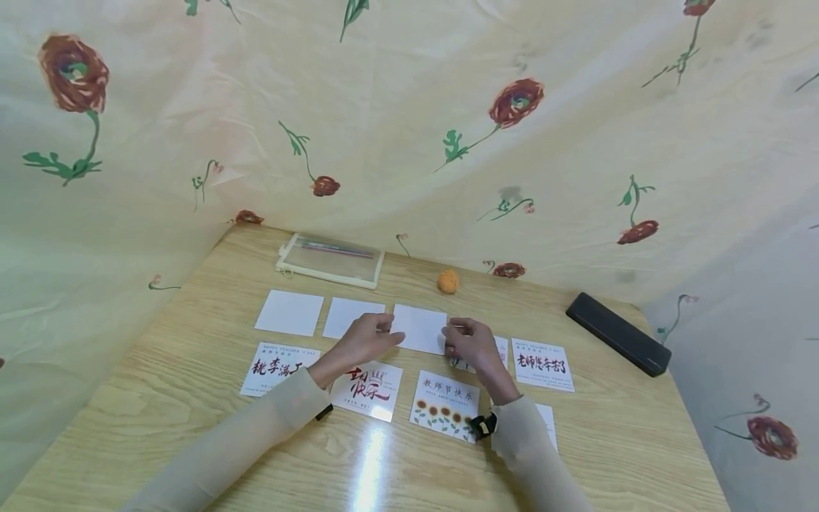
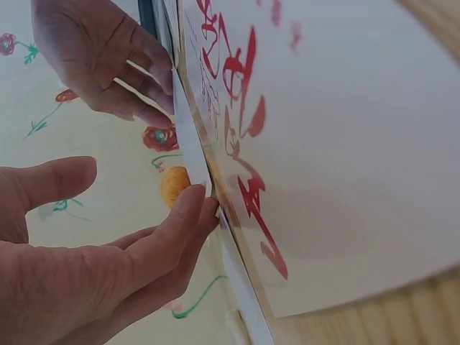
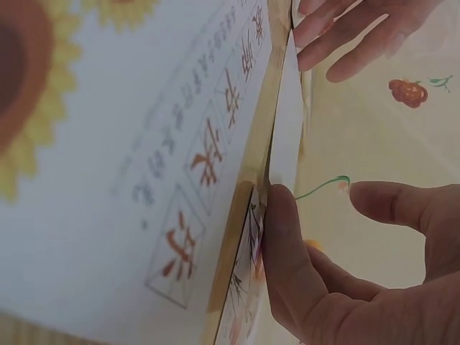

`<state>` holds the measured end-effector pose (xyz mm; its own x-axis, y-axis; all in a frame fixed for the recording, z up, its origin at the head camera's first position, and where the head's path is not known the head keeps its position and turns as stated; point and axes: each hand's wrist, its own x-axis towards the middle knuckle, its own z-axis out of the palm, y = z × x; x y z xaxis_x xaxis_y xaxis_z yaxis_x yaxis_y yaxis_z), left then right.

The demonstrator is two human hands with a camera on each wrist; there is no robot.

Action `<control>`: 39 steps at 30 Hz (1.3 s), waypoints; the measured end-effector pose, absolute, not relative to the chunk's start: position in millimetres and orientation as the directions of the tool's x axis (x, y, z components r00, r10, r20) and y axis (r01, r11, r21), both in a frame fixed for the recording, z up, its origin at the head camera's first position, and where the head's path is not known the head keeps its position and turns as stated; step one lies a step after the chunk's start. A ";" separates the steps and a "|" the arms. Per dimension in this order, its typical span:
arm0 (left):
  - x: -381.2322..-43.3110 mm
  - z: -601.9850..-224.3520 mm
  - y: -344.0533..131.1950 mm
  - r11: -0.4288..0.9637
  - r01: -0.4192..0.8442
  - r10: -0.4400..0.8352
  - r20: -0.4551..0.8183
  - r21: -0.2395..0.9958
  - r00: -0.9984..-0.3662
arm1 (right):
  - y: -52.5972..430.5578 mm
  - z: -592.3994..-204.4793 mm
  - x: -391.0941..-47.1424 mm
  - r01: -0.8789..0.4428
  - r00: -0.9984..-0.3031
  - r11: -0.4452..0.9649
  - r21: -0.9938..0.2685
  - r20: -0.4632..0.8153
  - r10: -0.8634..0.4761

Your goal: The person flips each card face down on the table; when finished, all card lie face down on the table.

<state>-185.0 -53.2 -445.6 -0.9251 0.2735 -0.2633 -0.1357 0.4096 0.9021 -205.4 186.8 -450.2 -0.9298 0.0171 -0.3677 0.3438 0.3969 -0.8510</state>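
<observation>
A blank white card lies in the middle of the back row, between my two hands. My left hand is at its left edge; in the left wrist view the fingertips touch the card's edge, with the thumb held apart. On the opposite side, my right hand touches the right edge with its fingertips, thumb also raised away. Below lie a red-lettered card and a sunflower card. The right hand partly covers a printed card.
Two more blank cards lie at the back left. Printed cards stand at left and right; another is partly under the right sleeve. Behind are a zip pouch, an orange ball and a black case. A flowered curtain borders the table.
</observation>
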 end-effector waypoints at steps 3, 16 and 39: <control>-184.9 -445.4 -52.7 0.418 -0.127 0.274 -0.258 0.899 -0.926 | 188.0 -449.5 -203.8 0.332 -0.933 0.389 -0.859 -0.359 0.004; -187.4 -438.1 -37.8 0.321 -0.129 0.280 -0.224 0.938 -0.934 | 213.2 -437.4 -192.4 0.284 -0.950 0.370 -0.885 -0.311 -0.014; -204.0 -436.5 38.6 0.108 -0.377 0.429 -0.386 0.920 -0.817 | 279.8 -429.6 -169.0 0.371 -0.926 0.486 -0.791 -0.358 0.124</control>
